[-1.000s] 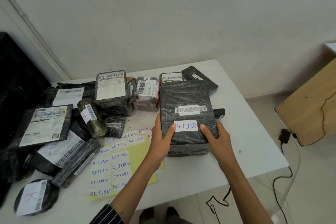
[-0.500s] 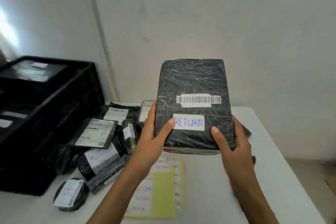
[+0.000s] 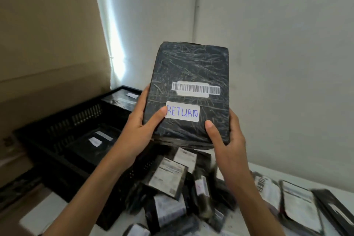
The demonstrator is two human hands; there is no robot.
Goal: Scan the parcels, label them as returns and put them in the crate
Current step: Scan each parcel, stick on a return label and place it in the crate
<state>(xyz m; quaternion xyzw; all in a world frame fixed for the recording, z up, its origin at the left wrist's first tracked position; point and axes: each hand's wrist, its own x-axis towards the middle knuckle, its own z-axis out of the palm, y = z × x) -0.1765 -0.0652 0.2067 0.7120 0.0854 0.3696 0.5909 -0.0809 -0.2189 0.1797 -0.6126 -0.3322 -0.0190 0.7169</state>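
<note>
Clasping parcel (image 3: 191, 63): left hand (image 3: 138, 130), right hand (image 3: 228, 140).

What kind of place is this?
Likely a parcel-returns room: a wrapped parcel bearing a barcode and RETURN label, a part-filled black crate, and a heap of labelled parcels on a white table.

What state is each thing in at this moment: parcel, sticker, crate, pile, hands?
Black parcel, in the air, gripped by both hands.
RETURN sticker, stuck on the parcel's face below the barcode.
Crate, open, with wrapped parcels already inside.
Parcel pile, heaped on the table.
Left hand, grips the parcel's left edge.
Right hand, grips its right lower corner.
</note>
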